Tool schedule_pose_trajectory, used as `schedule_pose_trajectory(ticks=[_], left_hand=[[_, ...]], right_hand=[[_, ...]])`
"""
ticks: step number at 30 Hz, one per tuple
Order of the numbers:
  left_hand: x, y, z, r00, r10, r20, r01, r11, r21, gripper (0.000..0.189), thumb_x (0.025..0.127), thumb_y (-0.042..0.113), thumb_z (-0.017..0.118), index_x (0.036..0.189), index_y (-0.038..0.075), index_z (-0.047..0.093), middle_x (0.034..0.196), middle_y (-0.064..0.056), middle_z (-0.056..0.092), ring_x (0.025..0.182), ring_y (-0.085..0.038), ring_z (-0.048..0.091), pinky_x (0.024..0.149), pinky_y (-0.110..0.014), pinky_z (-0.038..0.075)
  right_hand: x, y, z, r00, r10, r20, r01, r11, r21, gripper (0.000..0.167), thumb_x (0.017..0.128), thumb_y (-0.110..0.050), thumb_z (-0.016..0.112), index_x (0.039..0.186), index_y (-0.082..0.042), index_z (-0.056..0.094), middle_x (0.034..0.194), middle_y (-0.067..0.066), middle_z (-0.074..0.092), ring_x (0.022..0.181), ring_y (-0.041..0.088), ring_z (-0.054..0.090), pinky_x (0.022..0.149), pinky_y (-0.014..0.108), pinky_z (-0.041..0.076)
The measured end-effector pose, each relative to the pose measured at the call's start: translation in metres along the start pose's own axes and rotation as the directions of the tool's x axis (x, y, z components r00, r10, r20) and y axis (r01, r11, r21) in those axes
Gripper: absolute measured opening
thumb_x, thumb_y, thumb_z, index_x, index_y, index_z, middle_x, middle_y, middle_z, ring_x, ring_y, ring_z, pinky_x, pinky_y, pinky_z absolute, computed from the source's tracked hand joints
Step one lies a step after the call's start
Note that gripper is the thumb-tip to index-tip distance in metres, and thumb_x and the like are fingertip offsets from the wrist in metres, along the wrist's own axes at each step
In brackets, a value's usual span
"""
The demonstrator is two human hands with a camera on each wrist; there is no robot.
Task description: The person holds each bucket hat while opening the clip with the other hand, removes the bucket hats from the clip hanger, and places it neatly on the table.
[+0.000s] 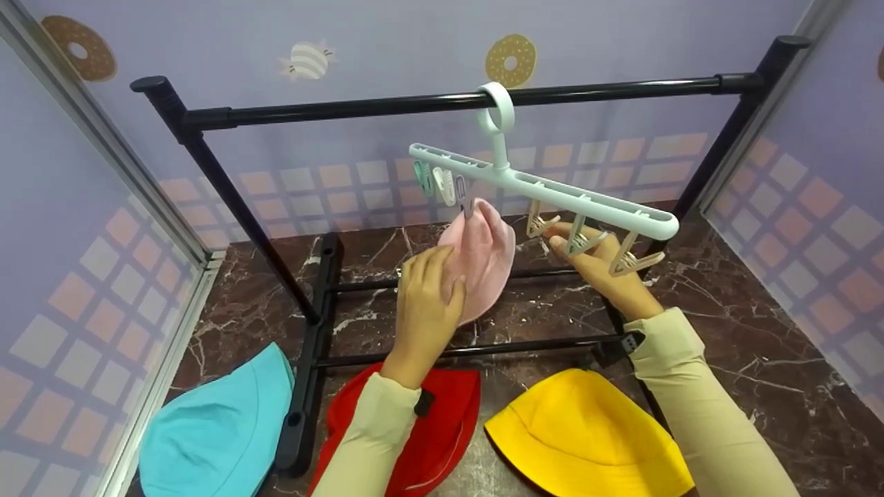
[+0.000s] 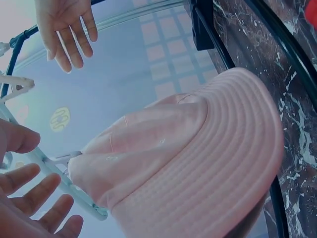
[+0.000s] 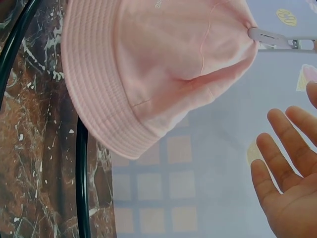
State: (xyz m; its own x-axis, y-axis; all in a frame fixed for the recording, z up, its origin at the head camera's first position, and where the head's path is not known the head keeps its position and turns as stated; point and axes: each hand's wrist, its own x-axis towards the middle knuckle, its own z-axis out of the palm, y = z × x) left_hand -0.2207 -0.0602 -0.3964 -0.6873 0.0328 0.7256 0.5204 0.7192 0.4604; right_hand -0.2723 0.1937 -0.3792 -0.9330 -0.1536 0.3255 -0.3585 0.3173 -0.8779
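Observation:
A pink bucket hat (image 1: 481,262) hangs by its crown from a grey clip (image 3: 267,37) on a pale green clip hanger (image 1: 587,199). My left hand (image 1: 428,290) is beside the hat's left side, overlapping it in the head view; the left wrist view shows its fingers spread and holding nothing. My right hand (image 1: 601,262) is behind the hanger's right-hand clips, with loose, extended fingers and an empty palm in the right wrist view. Beige clips (image 1: 628,259) and a green clip (image 1: 583,239) hang bare on that side.
The hanger's ring hooks over the top bar (image 1: 359,107) of a black rack. On the dark marble surface (image 1: 746,373) lie a turquoise hat (image 1: 214,428), a red hat (image 1: 442,435) partly under my left sleeve, and a yellow hat (image 1: 587,435). Patterned walls enclose the sides and back.

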Motion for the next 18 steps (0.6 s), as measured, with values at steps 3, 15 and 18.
schedule_pose_trajectory(ticks=[3, 15, 18], left_hand=[[0.002, -0.002, 0.001, 1.0, -0.013, -0.001, 0.013, 1.0, 0.011, 0.039, 0.083, 0.012, 0.07, 0.121, 0.004, 0.061, 0.118, -0.012, 0.062, 0.11, -0.03, 0.054, 0.099, -0.042, 0.043], [0.017, 0.0, 0.004, 0.996, -0.073, 0.053, 0.07, 0.996, 0.053, 0.043, 0.085, 0.019, 0.069, 0.124, 0.004, 0.059, 0.121, -0.013, 0.062, 0.109, -0.032, 0.056, 0.098, -0.042, 0.044], [0.021, 0.0, 0.004, 0.995, -0.081, 0.052, 0.078, 0.995, 0.066, 0.043, 0.084, 0.02, 0.07, 0.124, 0.005, 0.06, 0.121, -0.012, 0.062, 0.108, -0.032, 0.056, 0.095, -0.044, 0.046]], right_hand=[[0.003, 0.0, 0.003, 0.999, -0.036, -0.006, 0.036, 0.999, -0.022, 0.028, 0.094, -0.015, 0.059, 0.117, 0.0, 0.066, 0.094, 0.008, 0.072, 0.075, 0.003, 0.063, 0.071, 0.019, 0.051], [0.011, -0.007, 0.008, 1.0, 0.024, -0.014, -0.026, 0.994, -0.111, 0.038, 0.095, -0.018, 0.06, 0.13, -0.002, 0.058, 0.083, 0.003, 0.065, 0.067, 0.001, 0.055, 0.064, 0.018, 0.047], [0.012, -0.01, 0.011, 0.999, 0.05, 0.009, -0.048, 0.992, -0.114, 0.041, 0.095, -0.019, 0.059, 0.133, -0.004, 0.056, 0.099, 0.011, 0.069, 0.07, 0.0, 0.058, 0.067, 0.018, 0.049]])
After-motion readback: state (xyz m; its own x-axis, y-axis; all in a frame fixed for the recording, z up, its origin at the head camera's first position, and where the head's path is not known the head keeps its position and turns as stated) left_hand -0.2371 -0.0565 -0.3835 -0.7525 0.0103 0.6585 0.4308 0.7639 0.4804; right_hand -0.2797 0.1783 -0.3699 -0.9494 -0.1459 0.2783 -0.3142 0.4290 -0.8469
